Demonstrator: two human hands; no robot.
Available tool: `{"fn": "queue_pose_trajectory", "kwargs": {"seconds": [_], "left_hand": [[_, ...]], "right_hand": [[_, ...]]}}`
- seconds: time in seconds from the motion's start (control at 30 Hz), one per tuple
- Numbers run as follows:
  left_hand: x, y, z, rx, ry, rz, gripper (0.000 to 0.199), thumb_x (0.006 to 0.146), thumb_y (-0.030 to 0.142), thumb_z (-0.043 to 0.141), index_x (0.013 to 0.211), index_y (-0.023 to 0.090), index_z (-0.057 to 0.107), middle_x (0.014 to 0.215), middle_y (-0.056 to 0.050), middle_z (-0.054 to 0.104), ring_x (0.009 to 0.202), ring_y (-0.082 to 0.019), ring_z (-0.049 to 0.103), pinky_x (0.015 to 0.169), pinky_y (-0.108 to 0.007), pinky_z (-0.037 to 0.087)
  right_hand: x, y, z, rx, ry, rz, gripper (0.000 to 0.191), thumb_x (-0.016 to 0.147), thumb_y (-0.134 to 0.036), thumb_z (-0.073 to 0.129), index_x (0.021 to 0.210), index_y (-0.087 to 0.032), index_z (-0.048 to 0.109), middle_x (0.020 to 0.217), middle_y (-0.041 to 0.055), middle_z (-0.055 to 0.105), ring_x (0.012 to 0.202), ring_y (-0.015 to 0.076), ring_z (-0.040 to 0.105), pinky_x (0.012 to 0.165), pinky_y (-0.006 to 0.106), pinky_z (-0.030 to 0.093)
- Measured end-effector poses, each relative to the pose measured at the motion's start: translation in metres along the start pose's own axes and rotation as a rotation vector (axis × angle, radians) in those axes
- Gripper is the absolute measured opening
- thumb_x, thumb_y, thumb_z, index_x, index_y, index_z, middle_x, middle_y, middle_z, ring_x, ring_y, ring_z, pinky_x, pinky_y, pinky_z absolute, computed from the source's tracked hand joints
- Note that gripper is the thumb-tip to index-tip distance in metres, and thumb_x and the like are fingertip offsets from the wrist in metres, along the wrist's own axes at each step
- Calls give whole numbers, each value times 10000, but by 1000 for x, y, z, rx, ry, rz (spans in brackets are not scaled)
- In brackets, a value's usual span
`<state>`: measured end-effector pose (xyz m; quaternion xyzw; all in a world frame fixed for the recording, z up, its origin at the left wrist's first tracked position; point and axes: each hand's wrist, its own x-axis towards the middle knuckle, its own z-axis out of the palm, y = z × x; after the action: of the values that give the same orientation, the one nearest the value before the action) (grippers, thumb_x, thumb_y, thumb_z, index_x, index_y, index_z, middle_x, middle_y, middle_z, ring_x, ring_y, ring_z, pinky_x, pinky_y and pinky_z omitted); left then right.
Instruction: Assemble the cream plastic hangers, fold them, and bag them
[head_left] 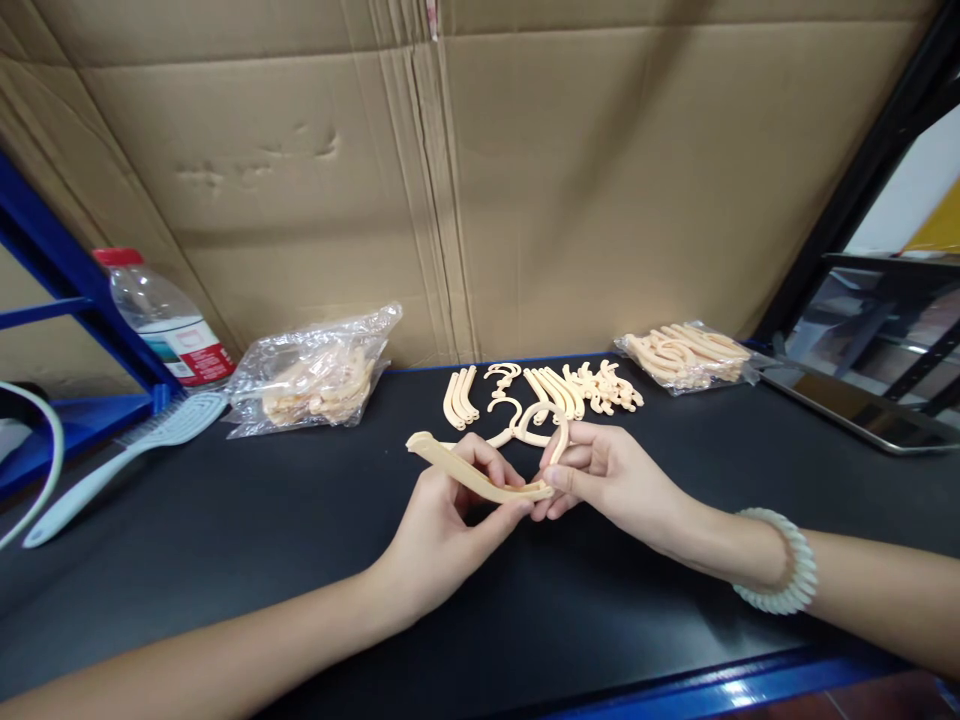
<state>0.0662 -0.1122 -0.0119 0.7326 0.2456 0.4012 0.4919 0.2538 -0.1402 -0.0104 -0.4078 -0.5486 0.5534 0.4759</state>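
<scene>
My left hand (457,530) pinches a cream plastic hanger arm (469,472), its wide end pointing up and left. A curved cream hanger hook (561,435) is in the fingers of my right hand (600,470). The arm's narrow end meets the hook's base between both hands; whether they are joined I cannot tell. Just behind my hands lies a hanger (514,430) with its hook upward, partly covered by them. Farther back are loose arms (460,397), several more arms (553,392), loose hooks (502,372) and a pile of small curved pieces (606,388).
Clear bags of cream parts lie at the back left (322,375) and back right (686,355). On the left are a light blue hairbrush (169,425) and a red-capped bottle (169,320). A tablet-like device (862,405) rests at right. Cardboard (600,180) walls the black table's (300,600) back.
</scene>
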Motion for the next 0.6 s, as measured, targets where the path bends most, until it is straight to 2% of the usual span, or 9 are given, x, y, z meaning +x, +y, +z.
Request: {"fn": "queue_pose_trajectory", "kwargs": {"seconds": [0.2, 0.3, 0.37, 0.5, 0.6], "left_hand": [[3, 1, 2, -146, 47, -110, 231, 796, 176, 675, 769, 187, 446, 734, 46, 563, 695, -84, 585, 666, -204, 484], [6, -2, 0, -207, 86, -152, 274, 767, 185, 706, 774, 190, 433, 704, 54, 576, 693, -82, 576, 673, -200, 478], [6, -2, 0, -210, 128, -168, 285, 746, 183, 726, 799, 191, 446, 706, 56, 583, 690, -78, 565, 675, -197, 476], [4, -1, 3, -232, 195, -195, 320, 723, 189, 753, 890, 196, 479, 837, 30, 634, 754, -99, 606, 713, -229, 508], [3, 0, 5, -289, 143, -219, 361, 735, 186, 751, 949, 201, 461, 885, 1, 688, 818, -134, 658, 804, -287, 516]], "right_hand": [[0, 2, 1, -9, 15, -12, 281, 754, -360, 720, 771, -150, 534, 686, 38, 690, 646, 167, 703, 598, 273, 567], [2, 3, 0, -70, 45, -109, 250, 733, -333, 736, 721, -146, 571, 780, 49, 674, 668, 141, 661, 515, 224, 531], [4, 3, -1, -87, 72, -155, 230, 723, -327, 742, 718, -143, 605, 755, 25, 633, 620, 111, 603, 461, 203, 503], [4, 3, -1, -63, 50, -97, 226, 735, -336, 736, 764, -138, 630, 636, -16, 581, 542, 92, 559, 454, 204, 506], [3, 4, 2, -72, 6, -92, 201, 756, -313, 720, 770, -127, 646, 669, 4, 629, 529, 81, 572, 490, 207, 520]]}}
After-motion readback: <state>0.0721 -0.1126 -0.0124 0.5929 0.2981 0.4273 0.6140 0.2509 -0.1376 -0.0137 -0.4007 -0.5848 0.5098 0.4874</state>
